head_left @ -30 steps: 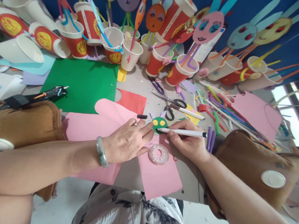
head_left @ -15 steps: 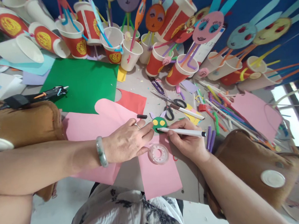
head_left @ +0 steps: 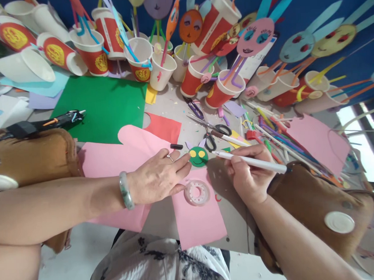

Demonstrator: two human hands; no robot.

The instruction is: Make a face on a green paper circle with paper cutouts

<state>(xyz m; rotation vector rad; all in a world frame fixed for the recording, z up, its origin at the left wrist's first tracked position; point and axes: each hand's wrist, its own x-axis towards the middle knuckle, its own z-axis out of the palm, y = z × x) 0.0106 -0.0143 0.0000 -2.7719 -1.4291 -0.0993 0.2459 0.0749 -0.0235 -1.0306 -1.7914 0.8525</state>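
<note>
A small green paper face (head_left: 198,159) lies on the table, with yellow eyes, lilac ears and a thin drawn smile. My left hand (head_left: 159,174) rests flat with its fingers stretched out, the fingertips at the face's left edge. Between the fingers of my right hand (head_left: 252,174) is a white marker (head_left: 262,162), its tip pointing left, raised a little to the right of the face. The black marker cap (head_left: 176,146) lies above my left fingers. Just below the face, a roll of clear tape (head_left: 197,193) sits on pink paper (head_left: 203,228).
Scissors (head_left: 210,133) and a second marker (head_left: 228,137) lie behind the face. Paper cups (head_left: 224,86) with paper-faced straw figures line the back. Green paper (head_left: 101,106) is at left, colourful straws (head_left: 273,132) at right. Brown padded armrests (head_left: 320,212) flank both sides.
My right hand has moved right with the marker, lifting its tip off the green face. The drawn smile now shows. My left hand has stayed in place.
</note>
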